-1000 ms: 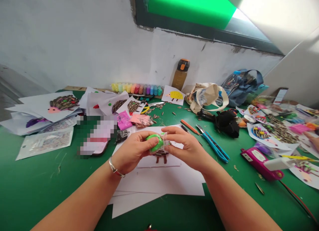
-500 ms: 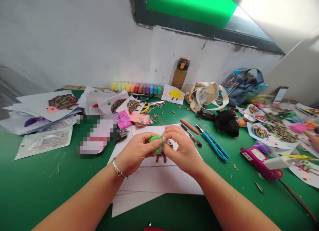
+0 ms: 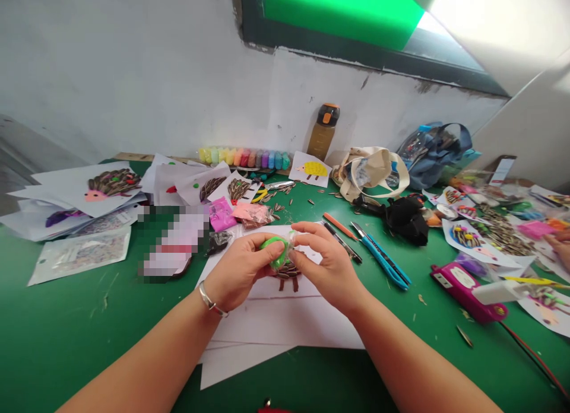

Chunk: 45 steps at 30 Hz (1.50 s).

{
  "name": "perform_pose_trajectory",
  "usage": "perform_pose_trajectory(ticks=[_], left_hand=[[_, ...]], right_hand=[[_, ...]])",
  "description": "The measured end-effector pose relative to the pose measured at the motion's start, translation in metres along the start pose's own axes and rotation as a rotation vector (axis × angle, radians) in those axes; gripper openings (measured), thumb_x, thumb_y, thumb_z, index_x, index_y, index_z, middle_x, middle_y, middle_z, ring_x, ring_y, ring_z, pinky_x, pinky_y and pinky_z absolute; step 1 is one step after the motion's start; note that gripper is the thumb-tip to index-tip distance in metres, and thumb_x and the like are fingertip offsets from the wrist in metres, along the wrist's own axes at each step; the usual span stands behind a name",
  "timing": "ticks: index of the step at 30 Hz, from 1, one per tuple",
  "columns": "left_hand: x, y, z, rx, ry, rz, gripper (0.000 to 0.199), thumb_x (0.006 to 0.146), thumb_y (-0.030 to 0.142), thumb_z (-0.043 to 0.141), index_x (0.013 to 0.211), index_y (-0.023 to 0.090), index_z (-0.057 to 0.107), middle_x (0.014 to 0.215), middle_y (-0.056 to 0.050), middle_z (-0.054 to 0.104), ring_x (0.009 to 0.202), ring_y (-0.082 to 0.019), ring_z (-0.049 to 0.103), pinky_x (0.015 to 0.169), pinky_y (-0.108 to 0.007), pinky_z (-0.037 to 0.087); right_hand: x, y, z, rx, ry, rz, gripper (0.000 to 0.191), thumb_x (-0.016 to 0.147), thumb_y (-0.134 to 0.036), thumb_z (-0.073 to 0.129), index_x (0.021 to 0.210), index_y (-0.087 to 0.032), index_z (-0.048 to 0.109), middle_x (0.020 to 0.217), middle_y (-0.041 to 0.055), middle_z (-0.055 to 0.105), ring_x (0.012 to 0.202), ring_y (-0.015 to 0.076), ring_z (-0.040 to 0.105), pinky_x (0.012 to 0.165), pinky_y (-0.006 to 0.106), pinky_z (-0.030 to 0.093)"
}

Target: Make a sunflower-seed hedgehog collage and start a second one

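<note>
At the far side, a tall brown bottle with black and orange lid (image 3: 323, 131) stands near the wall. To the right of it is a cream cloth bag with looped handles (image 3: 376, 171); further right, a blue bag (image 3: 430, 164). At the right, a magenta box-shaped device (image 3: 466, 291) lies on the green table (image 3: 427, 353).

Phone (image 3: 176, 244) pixelated, seed figure (image 3: 287, 270) part-hidden — co-worker's hand (image 3: 559, 245) cut off

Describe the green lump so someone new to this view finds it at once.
On the green table, find the white sheets at the near middle. Above them, the left hand holds a bright green lump, its clear wrapping pinched by the right hand. Its colour and being held set it apart from the magenta packet and salmon packet lying beyond.
</note>
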<state>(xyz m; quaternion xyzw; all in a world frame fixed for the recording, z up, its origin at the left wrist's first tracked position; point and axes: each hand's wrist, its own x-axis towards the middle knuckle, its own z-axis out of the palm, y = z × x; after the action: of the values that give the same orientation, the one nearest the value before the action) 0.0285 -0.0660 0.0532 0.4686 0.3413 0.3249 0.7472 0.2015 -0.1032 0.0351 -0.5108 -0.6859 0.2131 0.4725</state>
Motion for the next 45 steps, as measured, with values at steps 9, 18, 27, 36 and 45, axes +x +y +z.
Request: perform_pose_trajectory(ticks=[9,18,27,36,45], left_hand=[[-0.002,-0.002,-0.004,-0.065,-0.049,-0.113,0.027,0.079,0.042,0.072,0.079,0.016,0.064,0.077,-0.001,0.054,0.07,-0.011,0.05,0.057,-0.02,0.037],[-0.003,-0.005,0.001,-0.082,-0.079,-0.095,0.027,0.08,0.039,0.071,0.074,0.014,0.063,0.071,0.0,0.053,0.062,-0.009,0.045,0.057,-0.021,0.037],[-0.005,0.001,0.005,-0.073,-0.084,-0.025,0.026,0.082,0.035,0.069,0.07,0.013,0.063,0.068,0.0,0.051,0.061,-0.01,0.042,0.057,-0.022,0.039],[-0.004,0.004,0.004,-0.106,-0.021,-0.055,0.024,0.077,0.036,0.075,0.081,0.014,0.069,0.077,-0.002,0.058,0.068,-0.011,0.051,0.064,-0.025,0.046],[0.0,0.009,-0.006,-0.042,0.153,-0.009,0.028,0.069,0.04,0.08,0.079,0.016,0.07,0.078,-0.001,0.062,0.066,-0.011,0.052,0.061,-0.024,0.045]], right_hand=[[0.0,-0.005,-0.002,0.199,-0.049,0.055,0.02,0.084,-0.02,0.064,0.101,-0.029,0.07,0.131,0.0044,0.053,0.111,0.0196,0.058,0.097,0.038,0.047],[0.002,-0.011,-0.005,0.223,-0.083,0.129,0.008,0.078,-0.015,0.064,0.08,-0.023,0.066,0.11,0.0044,0.062,0.111,0.0195,0.056,0.098,0.038,0.044],[0.004,-0.007,-0.007,0.47,-0.196,0.255,0.009,0.075,-0.018,0.066,0.068,-0.02,0.061,0.106,0.0037,0.056,0.105,0.021,0.055,0.087,0.036,0.048],[0.008,0.002,-0.012,0.923,-0.285,0.411,0.019,0.074,-0.027,0.075,0.064,-0.018,0.062,0.095,0.0021,0.059,0.084,0.0157,0.054,0.077,0.031,0.045],[0.013,0.006,-0.018,1.07,-0.068,0.636,0.018,0.079,-0.035,0.072,0.081,-0.02,0.063,0.099,0.0033,0.069,0.086,0.0157,0.064,0.077,0.03,0.05]])
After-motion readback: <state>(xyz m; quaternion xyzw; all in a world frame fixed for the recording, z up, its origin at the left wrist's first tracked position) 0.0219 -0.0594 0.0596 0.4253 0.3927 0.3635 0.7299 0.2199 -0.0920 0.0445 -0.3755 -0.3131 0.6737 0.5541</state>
